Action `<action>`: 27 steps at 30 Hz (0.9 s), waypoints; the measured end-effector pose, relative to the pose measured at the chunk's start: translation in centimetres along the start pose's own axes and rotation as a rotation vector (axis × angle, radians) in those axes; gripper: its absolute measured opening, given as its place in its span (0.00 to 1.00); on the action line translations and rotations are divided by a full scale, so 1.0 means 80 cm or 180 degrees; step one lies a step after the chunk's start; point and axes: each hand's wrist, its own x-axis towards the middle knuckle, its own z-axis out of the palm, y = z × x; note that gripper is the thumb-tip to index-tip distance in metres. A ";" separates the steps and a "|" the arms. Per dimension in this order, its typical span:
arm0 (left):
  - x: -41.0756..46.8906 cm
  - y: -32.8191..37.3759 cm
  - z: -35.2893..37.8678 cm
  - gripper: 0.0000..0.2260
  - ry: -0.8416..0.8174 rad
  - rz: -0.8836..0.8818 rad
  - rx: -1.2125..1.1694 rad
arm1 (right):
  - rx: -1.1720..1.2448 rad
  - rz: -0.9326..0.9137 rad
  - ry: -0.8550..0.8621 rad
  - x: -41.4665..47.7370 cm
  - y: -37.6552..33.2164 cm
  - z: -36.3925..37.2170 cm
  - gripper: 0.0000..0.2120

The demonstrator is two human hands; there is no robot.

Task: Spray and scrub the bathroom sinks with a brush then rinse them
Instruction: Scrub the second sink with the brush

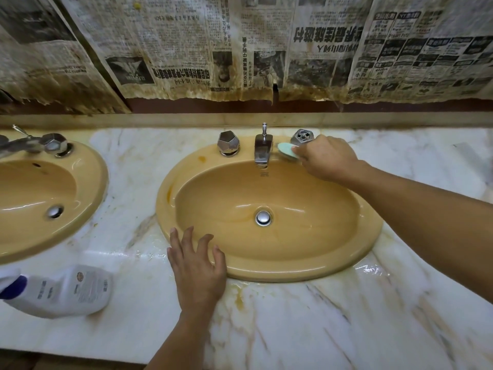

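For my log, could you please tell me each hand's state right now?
Left hand: open, at the sink rim.
Right hand: gripping the brush.

A: What is the person wearing?
B: Only bare skin shows: the left hand and right hand, the left forearm and right forearm, all uncovered to the edge of view
A: And the fingers?
B: Bare too, on both hands
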 end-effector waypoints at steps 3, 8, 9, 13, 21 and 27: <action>0.000 0.000 0.000 0.19 -0.0002 -0.0012 -0.0005 | -0.0066 0.0119 -0.0108 0.004 -0.011 0.018 0.16; 0.001 0.000 0.001 0.19 0.0031 -0.0002 0.0015 | 0.0387 0.0637 -0.0119 0.001 -0.027 0.036 0.12; 0.001 0.000 0.002 0.19 0.0035 0.0004 0.0023 | 0.0466 0.0708 -0.0099 0.004 -0.029 0.037 0.12; 0.001 -0.001 0.001 0.19 0.0055 0.0010 0.0013 | 0.0967 0.0942 -0.0043 0.033 -0.039 0.038 0.14; 0.002 0.000 0.000 0.19 0.0040 -0.0005 -0.0005 | 0.1481 0.1206 -0.0018 0.017 -0.036 0.040 0.18; 0.003 0.000 0.000 0.20 0.0023 -0.0003 0.0046 | 0.4163 0.1813 -0.0024 0.007 -0.053 0.053 0.13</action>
